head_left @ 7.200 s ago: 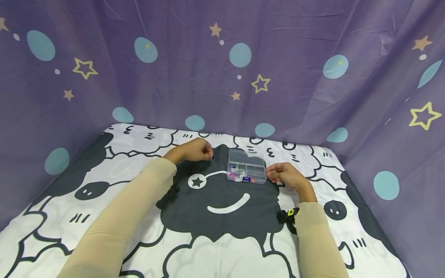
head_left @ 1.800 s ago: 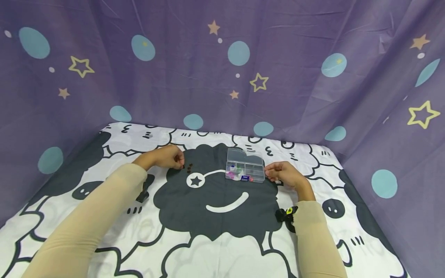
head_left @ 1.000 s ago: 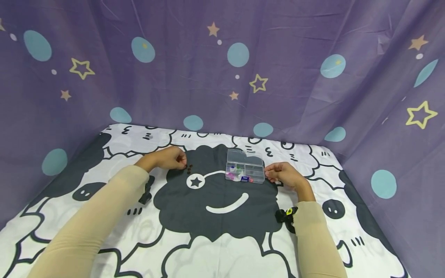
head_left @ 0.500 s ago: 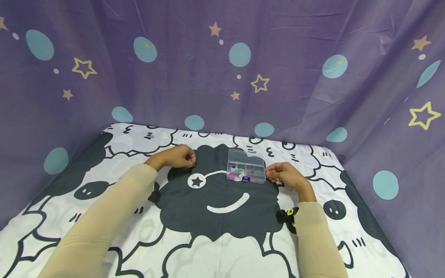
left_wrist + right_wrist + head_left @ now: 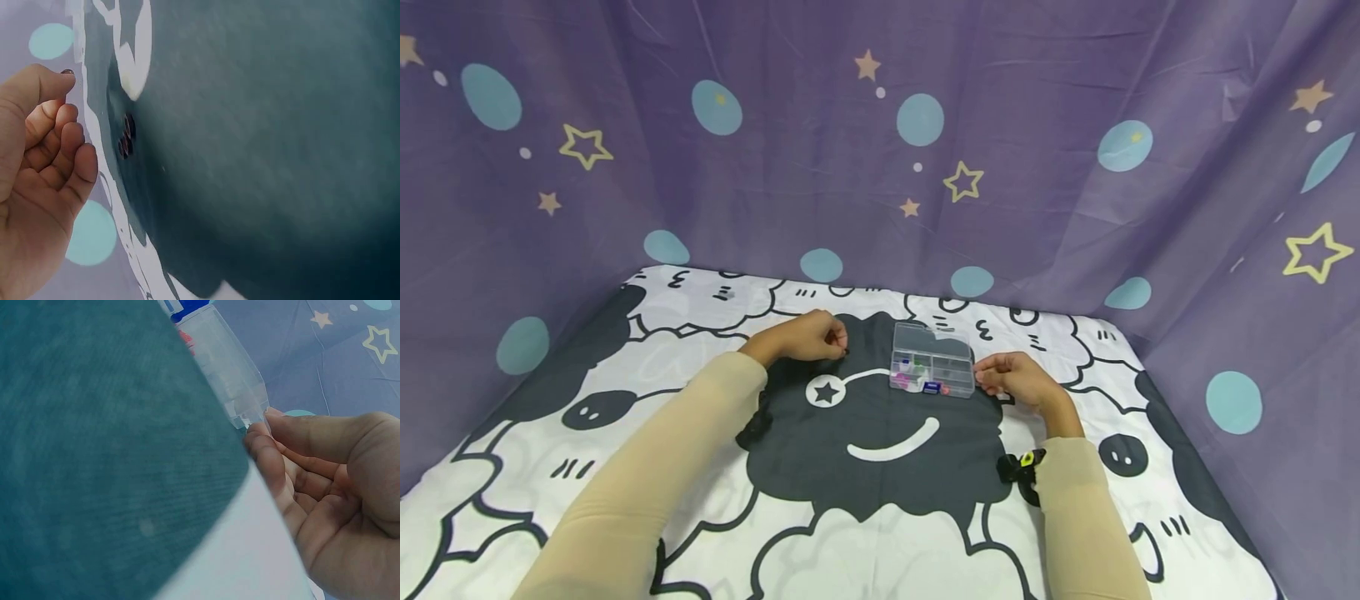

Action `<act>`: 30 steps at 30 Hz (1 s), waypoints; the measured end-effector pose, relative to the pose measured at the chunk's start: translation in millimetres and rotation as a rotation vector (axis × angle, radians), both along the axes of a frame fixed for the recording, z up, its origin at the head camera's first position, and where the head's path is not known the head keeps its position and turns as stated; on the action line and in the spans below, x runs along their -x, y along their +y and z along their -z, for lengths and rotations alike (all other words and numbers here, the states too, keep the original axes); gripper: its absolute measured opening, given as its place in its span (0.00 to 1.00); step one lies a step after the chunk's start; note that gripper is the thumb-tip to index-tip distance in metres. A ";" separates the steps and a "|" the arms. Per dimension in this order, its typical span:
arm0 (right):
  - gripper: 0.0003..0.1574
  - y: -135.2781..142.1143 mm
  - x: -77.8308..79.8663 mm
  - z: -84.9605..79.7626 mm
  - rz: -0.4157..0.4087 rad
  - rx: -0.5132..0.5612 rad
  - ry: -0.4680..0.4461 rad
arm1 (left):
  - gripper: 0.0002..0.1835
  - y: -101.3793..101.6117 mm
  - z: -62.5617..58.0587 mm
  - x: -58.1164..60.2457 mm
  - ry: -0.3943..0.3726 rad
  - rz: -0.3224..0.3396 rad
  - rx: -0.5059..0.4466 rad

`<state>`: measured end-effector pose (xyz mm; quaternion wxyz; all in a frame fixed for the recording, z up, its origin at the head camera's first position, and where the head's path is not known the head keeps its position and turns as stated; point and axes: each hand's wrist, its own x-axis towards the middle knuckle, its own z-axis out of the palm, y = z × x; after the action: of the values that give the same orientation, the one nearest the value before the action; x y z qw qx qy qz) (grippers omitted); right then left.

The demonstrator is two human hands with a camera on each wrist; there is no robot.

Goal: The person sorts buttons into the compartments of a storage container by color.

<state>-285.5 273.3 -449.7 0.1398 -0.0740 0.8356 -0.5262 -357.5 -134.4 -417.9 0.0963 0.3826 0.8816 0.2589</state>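
Note:
A clear plastic compartment box (image 5: 953, 369) stands with its lid raised on the dark part of the printed cloth. My right hand (image 5: 1018, 382) pinches the box's right end between thumb and fingers; the right wrist view shows the fingertips on its clear wall. Left of the box, my left hand (image 5: 808, 337) is above the cloth with its fingers curled. A small dark brown piece (image 5: 67, 72) shows at the thumb tip in the left wrist view, pinched there. Several similar brown pieces (image 5: 127, 134) lie on the cloth, hidden behind the hand in the head view.
Small pink, white, green and blue items (image 5: 910, 379) sit in the box's left compartments, with a dark blue item (image 5: 932, 387) at its front. The cartoon-sheep cloth (image 5: 880, 475) covers the surface. A purple curtain (image 5: 820, 167) with stars rises behind and at both sides.
My left hand has moved right, from beside the brown pieces toward the box, with a dark piece at its fingertips. My right hand has stayed at the box's right end.

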 end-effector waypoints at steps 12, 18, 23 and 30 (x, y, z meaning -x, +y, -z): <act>0.17 -0.7 -1.8 -1.4 0.009 0.014 -0.003 | 0.04 27.9 -4.1 3.4 0.032 0.059 -0.040; 0.17 -1.2 -2.0 -1.7 0.012 0.012 -0.005 | 0.04 39.0 -4.4 3.6 0.033 0.074 -0.059; 0.17 -0.9 -1.8 -1.3 0.005 0.012 -0.005 | 0.04 49.3 -3.0 3.4 0.039 0.080 -0.066; 0.17 -1.2 -1.6 -1.3 0.005 0.007 -0.005 | 0.03 64.1 -2.9 1.0 0.044 0.088 -0.079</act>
<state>-283.9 272.0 -448.4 0.1403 -0.0710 0.8335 -0.5296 -358.5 -70.4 -415.1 0.0731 0.4299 0.8551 0.2805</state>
